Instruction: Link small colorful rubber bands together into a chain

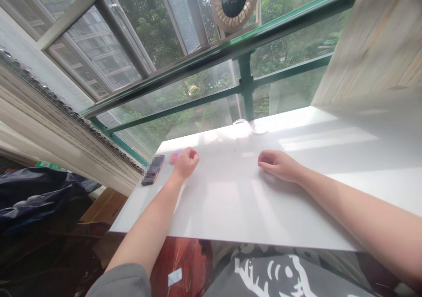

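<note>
Both of my hands rest on a white tabletop [224, 209]. My left hand [187, 161] is loosely curled, thumb and fingers close together, and nothing shows in it. Just behind it and partly covered by it lies a small pink-and-purple item [175, 157], too blurred to name. Off to the right, my right hand [276, 165] lies on its side in a loose curl, its thumb near the fingertips and nothing visible in the hollow. A tiny clear speck [235, 150] is on the table between the hands.
A phone [153, 169], partly pixelated, lies at the table's left edge. Two clear round dishes or lids [260, 129] stand at the back edge. Beyond are a green railing [245, 86] and a fan [234, 0]. Curtains [365, 46] flank the table; a cardboard box [103, 207] sits lower left.
</note>
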A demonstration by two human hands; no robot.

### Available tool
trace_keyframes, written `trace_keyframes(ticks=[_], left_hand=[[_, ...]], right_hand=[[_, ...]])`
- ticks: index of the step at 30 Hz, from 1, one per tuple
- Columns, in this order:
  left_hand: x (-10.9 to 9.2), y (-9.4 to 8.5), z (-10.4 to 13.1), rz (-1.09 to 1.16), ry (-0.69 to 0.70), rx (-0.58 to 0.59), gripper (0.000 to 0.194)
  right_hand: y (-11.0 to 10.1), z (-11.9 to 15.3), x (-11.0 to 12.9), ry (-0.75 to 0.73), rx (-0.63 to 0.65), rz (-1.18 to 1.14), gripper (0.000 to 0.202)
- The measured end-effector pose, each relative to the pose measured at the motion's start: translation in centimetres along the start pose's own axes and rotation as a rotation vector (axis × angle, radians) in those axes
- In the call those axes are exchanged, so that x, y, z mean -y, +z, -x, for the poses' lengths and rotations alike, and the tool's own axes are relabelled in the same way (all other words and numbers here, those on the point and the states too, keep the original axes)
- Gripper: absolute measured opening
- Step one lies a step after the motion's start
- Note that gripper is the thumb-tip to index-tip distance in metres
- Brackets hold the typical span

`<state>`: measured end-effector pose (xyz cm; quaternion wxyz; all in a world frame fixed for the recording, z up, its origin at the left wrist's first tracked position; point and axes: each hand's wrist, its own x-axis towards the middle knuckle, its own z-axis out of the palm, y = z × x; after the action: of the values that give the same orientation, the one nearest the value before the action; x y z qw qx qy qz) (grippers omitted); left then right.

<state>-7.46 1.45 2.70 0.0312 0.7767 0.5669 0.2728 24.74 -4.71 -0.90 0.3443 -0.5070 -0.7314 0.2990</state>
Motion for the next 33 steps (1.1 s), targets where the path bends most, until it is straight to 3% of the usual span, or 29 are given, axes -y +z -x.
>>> trace_keyframes(ticks=[6, 10, 17, 33], left_hand=[[-10.3, 5.7, -1.2, 0.447, 0.199, 0.179, 0.019], [-13.5, 7.9, -0.9, 0.649, 0.187, 0.190, 0.020], [-12.7, 9.4, 0.8, 0.736, 0.112, 0.248, 0.022], [-12.5, 9.2, 1.1, 0.727, 0.138, 0.263, 0.025]], right_hand=[[0.2, -0.1, -0.4, -0.033, -0.019, -0.086, 0.008], [0.5, -0.3, -0.8, -0.029, -0.064, -0.235, 0.015], [0.4, -0.2, -0.6, -0.045, -0.066, -0.254, 0.017], [0.1, 0.1, -0.3, -0.054, -0.046, -0.159, 0.019]])
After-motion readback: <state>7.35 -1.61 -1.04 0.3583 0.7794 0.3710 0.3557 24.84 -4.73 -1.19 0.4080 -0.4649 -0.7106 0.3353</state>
